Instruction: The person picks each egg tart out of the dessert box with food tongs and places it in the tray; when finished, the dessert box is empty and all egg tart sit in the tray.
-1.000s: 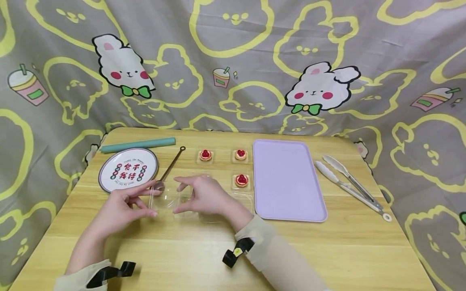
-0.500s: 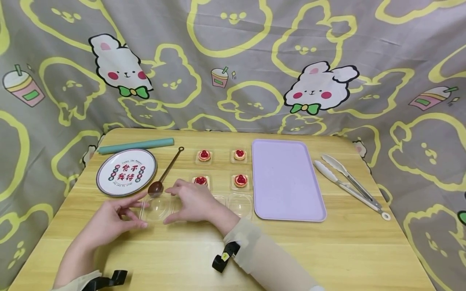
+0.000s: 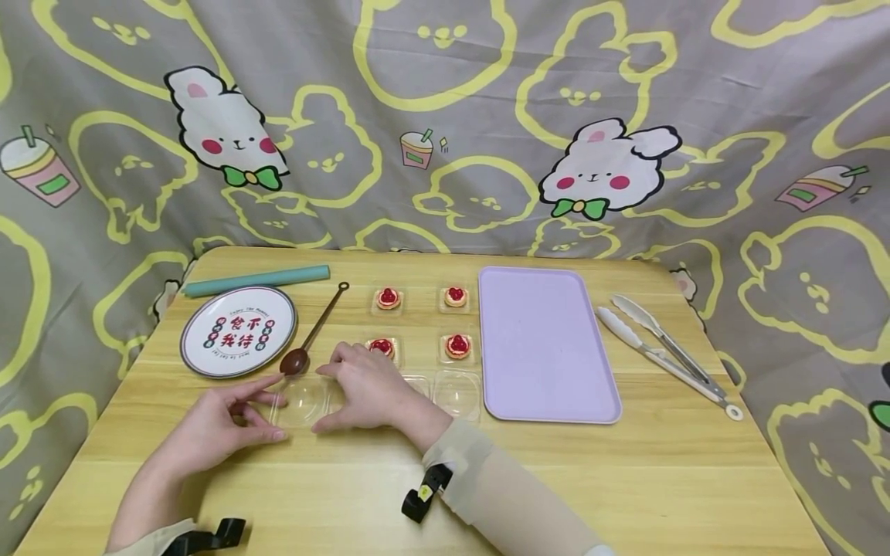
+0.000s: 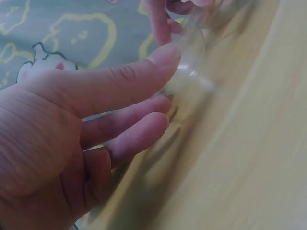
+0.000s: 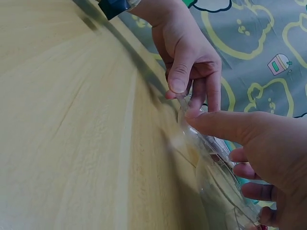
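Clear box (image 3: 304,401) is between both hands on the near left part of the counter (image 3: 556,486), just nearside of the spoon (image 3: 295,361). Left hand (image 3: 215,425) pinches the left edge, thumb near, fingers far. Right hand (image 3: 365,390) is curved over from the right, thumb at the near side, fingers at the far side, so gripping too. Step looks like placing or squaring up the box, left of the clear pack (image 3: 456,395), nearside of the four tarts (image 3: 387,300). Next move probably calls for settling the box flat and letting go evenly, or steadying one half if it's a hinged lid and base; light plastic, could slide or spring. Can't tell if it's fully down on the counter. Direction: rim seems to face up, round well bulging down toward the counter, edges roughly square with the counter, slight turn at most. Visible part is near square, no clear long axis; if more plastic continues under the right hand, axis would run left to right. Hidden there, can't confirm.
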`<state>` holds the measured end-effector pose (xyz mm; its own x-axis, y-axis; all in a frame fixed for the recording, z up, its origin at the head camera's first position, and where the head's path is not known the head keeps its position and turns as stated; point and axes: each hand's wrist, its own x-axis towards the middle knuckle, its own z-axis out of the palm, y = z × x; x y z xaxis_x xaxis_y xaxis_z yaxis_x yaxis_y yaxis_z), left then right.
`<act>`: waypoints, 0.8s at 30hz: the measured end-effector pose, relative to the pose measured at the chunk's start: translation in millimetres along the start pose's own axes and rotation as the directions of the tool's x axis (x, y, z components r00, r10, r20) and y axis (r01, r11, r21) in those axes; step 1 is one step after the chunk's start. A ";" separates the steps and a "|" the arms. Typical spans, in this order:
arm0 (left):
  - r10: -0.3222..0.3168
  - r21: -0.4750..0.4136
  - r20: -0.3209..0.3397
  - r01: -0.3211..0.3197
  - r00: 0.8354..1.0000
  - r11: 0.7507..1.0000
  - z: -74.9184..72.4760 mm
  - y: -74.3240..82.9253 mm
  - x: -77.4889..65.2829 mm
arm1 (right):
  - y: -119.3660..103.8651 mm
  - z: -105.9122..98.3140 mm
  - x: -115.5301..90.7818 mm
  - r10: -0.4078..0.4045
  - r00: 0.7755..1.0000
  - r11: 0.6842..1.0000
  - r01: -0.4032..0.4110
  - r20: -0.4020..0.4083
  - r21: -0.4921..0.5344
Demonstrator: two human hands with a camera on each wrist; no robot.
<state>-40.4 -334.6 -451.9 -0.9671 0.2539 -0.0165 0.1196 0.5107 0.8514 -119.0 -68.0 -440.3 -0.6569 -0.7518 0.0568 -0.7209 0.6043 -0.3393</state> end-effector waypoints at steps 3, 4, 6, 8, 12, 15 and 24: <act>-0.008 0.010 -0.002 0.009 1.000 1.000 0.4 -0.6 0.6 | -0.2 0.0 0.0 0.007 1.000 1.000 -0.007 0.002 -0.008; -0.008 0.016 -0.005 0.008 1.000 1.000 0.4 -0.7 0.7 | -0.2 0.1 0.0 0.009 1.000 1.000 -0.009 0.002 -0.011; -0.002 0.024 -0.008 0.002 1.000 1.000 0.4 -0.8 0.8 | -0.3 0.0 -0.3 0.009 1.000 1.000 -0.009 -0.001 -0.018; 0.007 0.028 -0.012 -0.007 1.000 1.000 0.1 -1.0 0.7 | -0.1 -0.3 -1.0 0.008 1.000 1.000 -0.008 -0.003 -0.022; -0.003 0.068 -0.035 0.006 0.999 0.998 -2.4 0.4 -0.8 | 1.2 -2.6 -3.7 0.001 1.000 1.000 -0.001 -0.005 -0.006; -0.016 0.136 -0.070 0.025 0.997 0.990 -5.9 4.5 -1.8 | 3.8 -7.4 -6.7 -0.001 1.000 1.000 0.001 -0.014 0.024; 0.071 0.283 -0.213 -0.008 0.975 0.959 -9.7 27.2 1.9 | 19.0 -32.1 -22.0 0.032 0.998 0.992 -0.026 -0.046 0.121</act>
<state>-41.2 -328.2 -423.7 -0.9818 0.1090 0.1557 0.1860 0.7201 0.6684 -125.3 -31.6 -417.8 -0.6889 -0.7195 0.0887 -0.6714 0.5872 -0.4521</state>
